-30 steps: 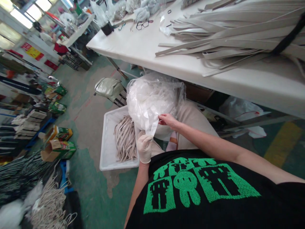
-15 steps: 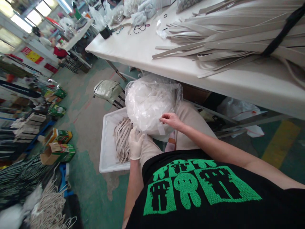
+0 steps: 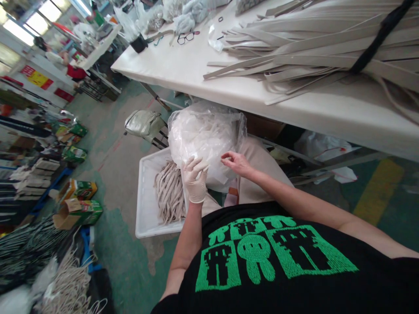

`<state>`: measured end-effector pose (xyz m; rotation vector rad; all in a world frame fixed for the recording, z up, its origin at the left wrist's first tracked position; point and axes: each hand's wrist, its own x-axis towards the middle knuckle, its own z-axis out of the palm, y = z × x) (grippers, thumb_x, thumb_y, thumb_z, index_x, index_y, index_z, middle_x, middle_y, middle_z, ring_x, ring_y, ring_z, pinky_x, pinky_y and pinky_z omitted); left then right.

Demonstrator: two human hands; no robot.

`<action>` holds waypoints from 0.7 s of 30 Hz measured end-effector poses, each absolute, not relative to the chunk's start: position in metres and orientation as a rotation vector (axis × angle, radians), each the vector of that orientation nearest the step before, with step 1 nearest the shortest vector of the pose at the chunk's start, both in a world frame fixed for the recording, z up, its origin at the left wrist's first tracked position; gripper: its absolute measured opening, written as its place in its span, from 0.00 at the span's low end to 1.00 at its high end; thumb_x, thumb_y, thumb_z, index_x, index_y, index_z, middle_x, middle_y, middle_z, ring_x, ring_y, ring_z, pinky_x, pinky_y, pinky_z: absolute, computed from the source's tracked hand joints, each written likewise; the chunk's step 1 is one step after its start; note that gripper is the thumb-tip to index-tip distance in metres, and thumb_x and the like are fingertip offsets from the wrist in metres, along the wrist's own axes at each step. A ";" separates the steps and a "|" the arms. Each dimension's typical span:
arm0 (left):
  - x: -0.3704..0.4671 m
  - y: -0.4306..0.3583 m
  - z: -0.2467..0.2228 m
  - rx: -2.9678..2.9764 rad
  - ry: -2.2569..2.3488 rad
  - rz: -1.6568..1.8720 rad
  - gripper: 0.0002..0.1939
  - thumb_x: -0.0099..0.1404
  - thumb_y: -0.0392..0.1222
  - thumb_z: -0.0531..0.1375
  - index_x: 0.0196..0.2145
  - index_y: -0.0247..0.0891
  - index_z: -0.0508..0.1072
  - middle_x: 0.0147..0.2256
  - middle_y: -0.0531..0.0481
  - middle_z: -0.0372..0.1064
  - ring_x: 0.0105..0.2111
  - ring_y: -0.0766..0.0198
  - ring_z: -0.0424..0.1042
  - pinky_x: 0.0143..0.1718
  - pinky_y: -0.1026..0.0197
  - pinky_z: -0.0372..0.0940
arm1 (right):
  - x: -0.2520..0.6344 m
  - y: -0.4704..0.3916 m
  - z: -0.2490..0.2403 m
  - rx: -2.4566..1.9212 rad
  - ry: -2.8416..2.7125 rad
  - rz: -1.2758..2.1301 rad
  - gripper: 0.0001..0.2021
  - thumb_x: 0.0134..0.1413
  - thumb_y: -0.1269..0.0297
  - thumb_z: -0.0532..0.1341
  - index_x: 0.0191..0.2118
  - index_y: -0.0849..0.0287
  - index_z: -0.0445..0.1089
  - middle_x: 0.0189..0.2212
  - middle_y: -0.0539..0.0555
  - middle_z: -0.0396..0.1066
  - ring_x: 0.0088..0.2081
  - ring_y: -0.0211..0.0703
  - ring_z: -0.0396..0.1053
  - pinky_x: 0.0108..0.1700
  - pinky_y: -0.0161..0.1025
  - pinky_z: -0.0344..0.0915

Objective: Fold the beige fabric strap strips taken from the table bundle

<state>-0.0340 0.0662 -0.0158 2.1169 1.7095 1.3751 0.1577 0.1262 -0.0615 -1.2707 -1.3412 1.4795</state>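
Observation:
A clear plastic bag (image 3: 206,135) with pale strips inside rests between my knees, below the table edge. My left hand (image 3: 195,179), in a thin whitish glove, is over the bag's lower left side with its fingers apart and nothing visible in them. Bare, my right hand (image 3: 237,163) is at the bag's right side, thumb and fingertips close together; whatever they hold is too small to make out. To the left on the floor, a white bin (image 3: 143,196) contains a heap of beige strips (image 3: 170,192).
Along the top runs a white table (image 3: 170,69) with long beige straps (image 3: 294,56), glasses (image 3: 186,38) and a black cup (image 3: 139,43). A padded stool (image 3: 144,123) stands behind the bin. Open cartons (image 3: 77,211) are at the left. Two people are in the background.
My left hand has moved right and up, from beside the bin's strips to over the bag, its fingers spreading. My right hand has barely moved.

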 end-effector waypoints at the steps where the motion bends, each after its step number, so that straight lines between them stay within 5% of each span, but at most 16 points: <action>1: -0.036 0.061 -0.011 2.154 1.736 1.391 0.06 0.68 0.42 0.61 0.38 0.45 0.79 0.49 0.49 0.76 0.59 0.55 0.67 0.64 0.40 0.57 | 0.162 0.124 -0.059 -1.288 -1.321 1.498 0.12 0.54 0.54 0.65 0.31 0.59 0.74 0.32 0.55 0.78 0.32 0.42 0.72 0.37 0.36 0.67; 7: -0.037 0.035 0.000 2.386 1.616 1.399 0.09 0.66 0.37 0.61 0.39 0.51 0.80 0.52 0.52 0.74 0.65 0.54 0.60 0.69 0.37 0.45 | 0.159 0.079 -0.023 -0.808 -1.025 2.577 0.36 0.63 0.34 0.49 0.35 0.64 0.78 0.36 0.64 0.80 0.29 0.42 0.75 0.32 0.36 0.72; 10: -0.038 0.025 0.001 2.487 1.545 1.348 0.10 0.65 0.40 0.62 0.41 0.53 0.80 0.52 0.53 0.74 0.66 0.54 0.57 0.70 0.38 0.43 | 0.144 0.057 -0.012 -0.691 -0.694 2.806 0.40 0.63 0.31 0.43 0.33 0.64 0.78 0.32 0.63 0.79 0.27 0.41 0.75 0.29 0.34 0.72; 15: -0.044 0.012 0.007 2.528 1.596 1.338 0.07 0.64 0.46 0.63 0.39 0.53 0.81 0.50 0.51 0.76 0.65 0.53 0.60 0.66 0.42 0.54 | 0.132 0.049 -0.006 -0.746 -0.320 2.785 0.30 0.63 0.37 0.52 0.33 0.61 0.75 0.28 0.57 0.77 0.28 0.40 0.75 0.29 0.34 0.72; 21: -0.035 -0.003 0.003 2.594 1.473 1.321 0.09 0.65 0.43 0.63 0.41 0.56 0.80 0.51 0.53 0.76 0.64 0.56 0.60 0.64 0.46 0.57 | 0.126 0.060 -0.001 -0.830 -0.381 2.523 0.10 0.57 0.59 0.67 0.31 0.60 0.74 0.24 0.51 0.73 0.23 0.33 0.67 0.26 0.30 0.68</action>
